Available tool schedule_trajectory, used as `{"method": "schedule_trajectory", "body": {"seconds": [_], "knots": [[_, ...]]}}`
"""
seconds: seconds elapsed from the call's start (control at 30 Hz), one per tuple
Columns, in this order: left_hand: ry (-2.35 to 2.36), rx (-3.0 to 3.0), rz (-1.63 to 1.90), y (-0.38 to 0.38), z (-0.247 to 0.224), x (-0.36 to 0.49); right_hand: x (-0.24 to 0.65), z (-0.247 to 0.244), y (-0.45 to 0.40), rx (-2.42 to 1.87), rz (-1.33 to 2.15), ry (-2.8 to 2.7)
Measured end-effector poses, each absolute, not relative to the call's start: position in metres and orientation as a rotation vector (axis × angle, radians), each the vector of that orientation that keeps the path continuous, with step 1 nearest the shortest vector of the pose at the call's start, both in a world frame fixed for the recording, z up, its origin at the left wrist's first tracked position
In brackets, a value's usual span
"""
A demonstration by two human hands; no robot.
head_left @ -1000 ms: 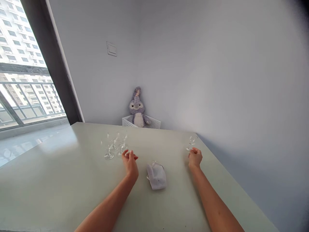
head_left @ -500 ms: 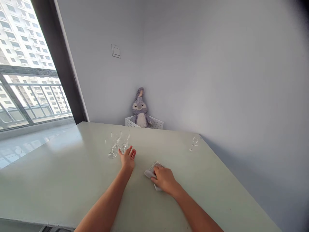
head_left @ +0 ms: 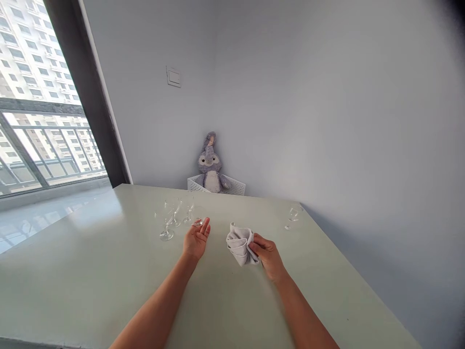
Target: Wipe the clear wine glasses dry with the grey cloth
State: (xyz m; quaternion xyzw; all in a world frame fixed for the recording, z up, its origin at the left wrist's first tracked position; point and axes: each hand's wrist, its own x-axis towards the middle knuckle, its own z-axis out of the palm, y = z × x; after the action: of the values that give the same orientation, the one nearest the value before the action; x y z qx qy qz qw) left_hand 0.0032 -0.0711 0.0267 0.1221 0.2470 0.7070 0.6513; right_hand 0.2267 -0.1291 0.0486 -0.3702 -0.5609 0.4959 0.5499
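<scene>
My right hand (head_left: pixel 268 253) pinches the right edge of a folded pale grey cloth (head_left: pixel 240 245), which is raised above the table. To its left, my left hand (head_left: pixel 196 240) is palm up, its fingers apart, with no clear object in it. Several clear stemmed glasses stand together beyond and to the left of that hand; the nearest glass (head_left: pixel 166 234) shows its round foot, and another glass (head_left: pixel 188 213) is farther back. Part of a glass shows behind my left fingertips.
One more clear glass (head_left: pixel 293 214) is near the table's far right corner. The pale table (head_left: pixel 119 271) meets a grey wall. Behind its far edge, a plush rabbit (head_left: pixel 210 169) sits in a white perforated basket (head_left: pixel 238 188). A window is at left.
My right hand has lifted the cloth off the table and moved slightly right. My left hand has shifted a little right and turned palm up. Some glasses at left now stand farther apart.
</scene>
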Motion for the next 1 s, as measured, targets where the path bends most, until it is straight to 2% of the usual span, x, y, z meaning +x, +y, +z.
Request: {"method": "schedule_trajectory", "body": {"seconds": [0.27, 0.53, 0.63, 0.83, 1.0], "knots": [[0.422, 0.363, 1.468, -0.083, 0.036, 0.013, 0.245, 0.048, -0.126, -0.712, 1.433, -0.926], [0.448, 0.616, 1.393, -0.093, 0.037, 0.027, 0.238, 0.052, -0.128, -0.542, 1.425, -0.469], [0.501, 0.782, 1.352, -0.102, 0.037, 0.038, 0.219, 0.054, -0.135, -0.532, 1.386, -0.601], [0.721, 1.103, 1.228, -0.114, 0.027, 0.048, 0.189, 0.044, -0.148, -0.825, 1.376, -1.326], [0.819, 1.436, 1.131, -0.113, 0.023, 0.048, 0.19, 0.025, -0.138, -0.896, 1.501, -1.202]]}}
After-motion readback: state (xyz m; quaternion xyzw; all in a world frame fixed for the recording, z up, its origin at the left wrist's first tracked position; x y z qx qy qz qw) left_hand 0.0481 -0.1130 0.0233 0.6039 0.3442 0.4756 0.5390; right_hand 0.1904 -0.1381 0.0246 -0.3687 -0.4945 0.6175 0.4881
